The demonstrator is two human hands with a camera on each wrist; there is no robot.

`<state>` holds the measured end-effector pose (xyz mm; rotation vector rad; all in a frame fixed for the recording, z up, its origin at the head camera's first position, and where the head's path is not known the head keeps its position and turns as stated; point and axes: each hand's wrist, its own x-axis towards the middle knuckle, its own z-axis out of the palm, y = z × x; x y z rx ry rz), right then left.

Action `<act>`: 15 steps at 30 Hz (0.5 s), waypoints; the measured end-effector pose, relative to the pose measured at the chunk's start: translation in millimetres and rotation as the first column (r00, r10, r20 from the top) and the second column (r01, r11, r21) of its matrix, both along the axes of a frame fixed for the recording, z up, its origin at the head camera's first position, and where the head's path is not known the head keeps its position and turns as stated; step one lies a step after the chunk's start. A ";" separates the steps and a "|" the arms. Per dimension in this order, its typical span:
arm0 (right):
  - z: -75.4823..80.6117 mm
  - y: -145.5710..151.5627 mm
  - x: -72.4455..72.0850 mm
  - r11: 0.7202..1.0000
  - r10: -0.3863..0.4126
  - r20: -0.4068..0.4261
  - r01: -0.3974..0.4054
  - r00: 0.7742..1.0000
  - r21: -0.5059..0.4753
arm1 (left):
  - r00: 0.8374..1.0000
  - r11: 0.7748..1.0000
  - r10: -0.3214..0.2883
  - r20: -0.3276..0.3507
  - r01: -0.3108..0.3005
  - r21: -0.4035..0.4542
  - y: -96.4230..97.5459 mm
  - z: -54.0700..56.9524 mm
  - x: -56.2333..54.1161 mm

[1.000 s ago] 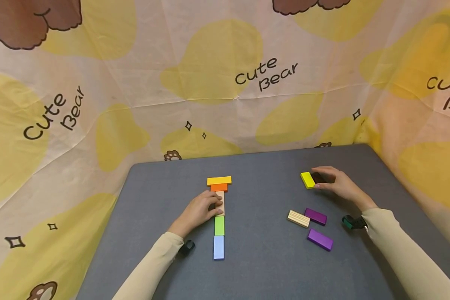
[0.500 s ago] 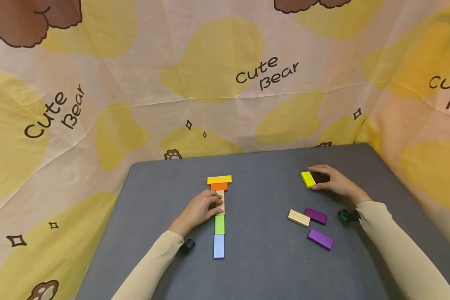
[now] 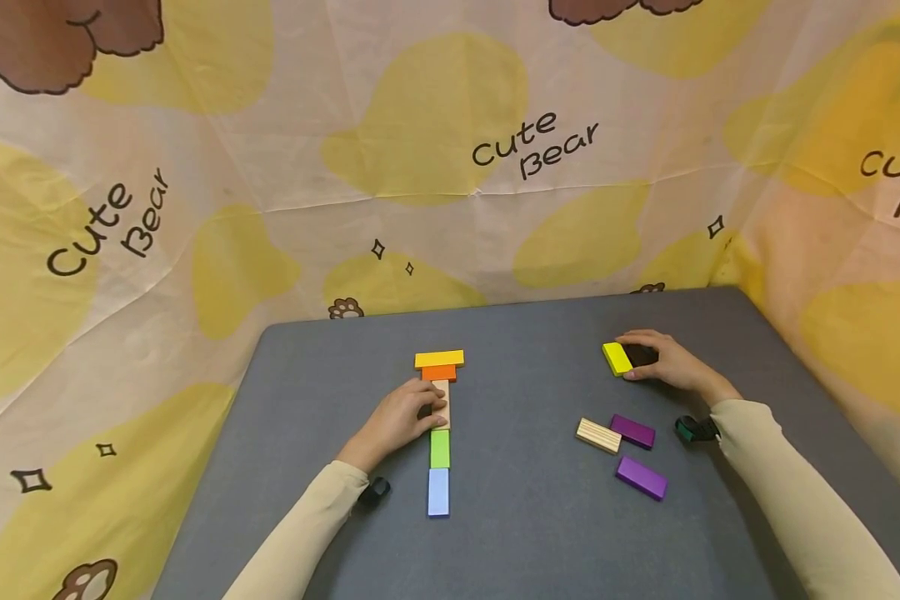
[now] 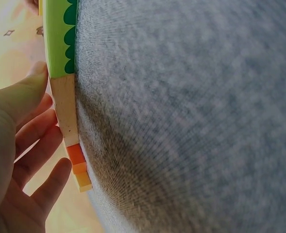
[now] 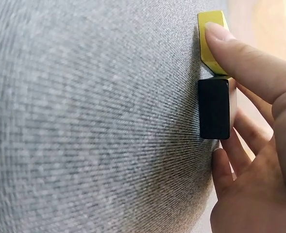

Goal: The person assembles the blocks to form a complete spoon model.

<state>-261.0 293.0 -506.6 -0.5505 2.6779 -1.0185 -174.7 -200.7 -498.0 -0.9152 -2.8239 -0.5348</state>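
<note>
In the head view my left hand (image 3: pixel 401 414) rests on a tan wooden block (image 3: pixel 442 406) in the middle of a row. Its thumb touches near where this block meets a green block (image 3: pixel 439 448); its fingers lie loosely over it. Beyond are an orange block (image 3: pixel 438 373) and, crosswise, an orange-yellow block (image 3: pixel 439 359). A light blue block (image 3: pixel 438 492) forms the near end. At the far right my right hand (image 3: pixel 671 362) pinches a yellow block (image 3: pixel 616 358), its thumb on the near end. A black block (image 5: pixel 214 108) stands beside it under the palm.
Right of centre lie a striped wooden block (image 3: pixel 598 436), a purple block (image 3: pixel 632 432) touching it, and another purple block (image 3: pixel 641 478) nearer. The grey tabletop (image 3: pixel 525 533) ends at a printed cloth backdrop (image 3: pixel 435 167) behind and at both sides.
My right hand has moved slightly leftward and closer to the yellow block, its fingers now around it. The left hand and the row of blocks have stayed in place.
</note>
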 end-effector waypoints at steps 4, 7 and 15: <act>1.7 -1.1 -0.3 1.000 0.000 -0.013 0.000 1.000 -0.005 | 1.000 1.000 0.001 0.002 -0.001 -0.004 -0.7 -0.3 -0.4; 2.7 -2.4 -0.1 1.000 -0.007 -0.014 0.007 1.000 -0.006 | 1.000 1.000 -0.002 0.008 0.002 0.000 -0.9 -0.1 0.2; 7.2 -5.6 -1.0 1.000 -0.012 -0.004 0.012 1.000 0.006 | 1.000 1.000 0.007 0.015 -0.007 -0.004 -0.1 0.7 1.2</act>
